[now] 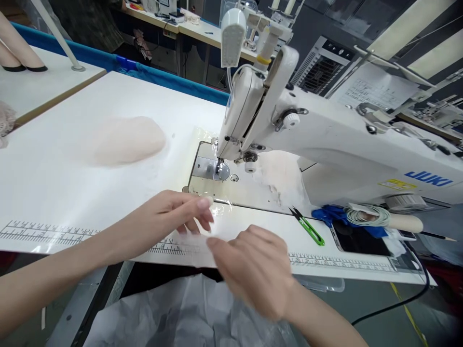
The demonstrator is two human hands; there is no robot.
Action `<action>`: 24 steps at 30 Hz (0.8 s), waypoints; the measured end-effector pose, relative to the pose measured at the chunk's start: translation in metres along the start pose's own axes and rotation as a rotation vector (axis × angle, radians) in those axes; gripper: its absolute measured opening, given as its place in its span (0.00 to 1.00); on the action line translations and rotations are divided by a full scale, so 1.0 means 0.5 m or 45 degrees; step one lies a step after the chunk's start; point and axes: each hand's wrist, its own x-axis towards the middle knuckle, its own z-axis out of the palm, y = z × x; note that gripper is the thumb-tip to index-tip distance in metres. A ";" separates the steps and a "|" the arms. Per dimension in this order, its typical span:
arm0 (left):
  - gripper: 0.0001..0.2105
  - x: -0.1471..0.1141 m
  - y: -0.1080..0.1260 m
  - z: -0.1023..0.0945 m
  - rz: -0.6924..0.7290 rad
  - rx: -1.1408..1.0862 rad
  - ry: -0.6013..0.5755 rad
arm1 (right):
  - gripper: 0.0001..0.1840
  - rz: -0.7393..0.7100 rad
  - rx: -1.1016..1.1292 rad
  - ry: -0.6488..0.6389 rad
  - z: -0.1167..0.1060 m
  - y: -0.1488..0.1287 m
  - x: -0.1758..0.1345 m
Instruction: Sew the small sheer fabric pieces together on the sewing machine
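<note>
My left hand [181, 212] is over the table's front edge, left of the needle plate, its fingers curled with the thumb above them. My right hand [253, 270] is nearer my lap, closed and smeared by motion. A faint, sheer pale patch blurs the printed ruler between the hands; what they hold cannot be made out. Beyond them stands a white JUKI sewing machine [343, 130], its presser foot [219, 167] over the metal plate. Left of it, a thin beige fabric piece [130, 140] lies flat. Another pale fabric piece [280, 171] rests under the machine arm.
Green thread snips [309, 227] lie right of my hands. Beyond them are blue cloth [327, 214], a coil of pale cord [367, 216] and a dark-screened phone [360, 238]. A ruler strip [340, 261] runs along the front edge. A white pole [58, 33] rises at the left.
</note>
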 end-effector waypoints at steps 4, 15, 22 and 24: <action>0.17 0.002 -0.022 -0.010 -0.024 -0.136 -0.083 | 0.11 -0.092 -0.069 -0.091 0.029 -0.028 0.008; 0.21 -0.024 -0.009 -0.032 -0.110 -0.286 -0.216 | 0.08 0.522 0.017 -0.035 -0.039 0.036 0.018; 0.17 0.029 -0.034 0.027 -0.246 -0.388 -0.219 | 0.11 0.133 -0.016 -0.263 0.037 -0.052 0.002; 0.15 0.034 -0.033 0.021 -0.182 -0.290 -0.188 | 0.09 0.188 0.135 -0.249 0.031 -0.046 0.007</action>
